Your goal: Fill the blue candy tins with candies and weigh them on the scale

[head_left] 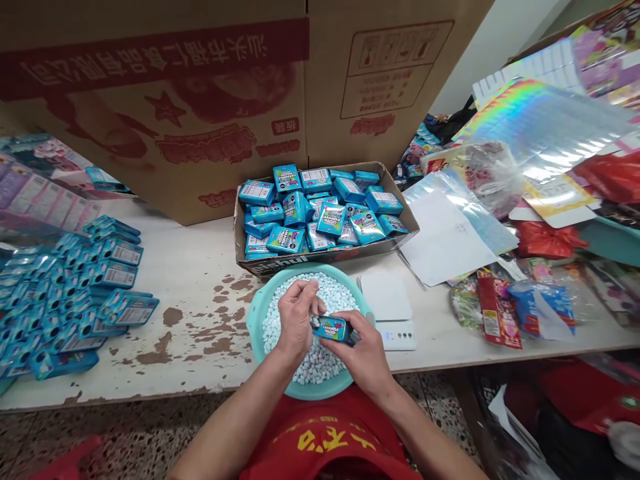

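Observation:
My right hand [364, 348] grips a small blue candy box [332, 328] printed "Caramelo Macizo", tilted over the bowl. My left hand [298, 320] is close to the box's left end, fingers curled together; what they pinch, if anything, is hidden. Under both hands a turquoise plastic bowl [254, 327] sits at the table's front edge, filled with small white candies [320, 371]. Right behind the bowl, a cardboard tray [320, 257] is heaped with blue candy boxes [330, 219] like the one held.
A white digital scale [386, 299] lies right of the bowl. Flat blue cartons [65, 300] are piled at the left. Behind the tray rises a large cardboard box [210, 113]. Plastic sheets [543, 127], white paper [445, 237] and candy bags [500, 310] cover the right side.

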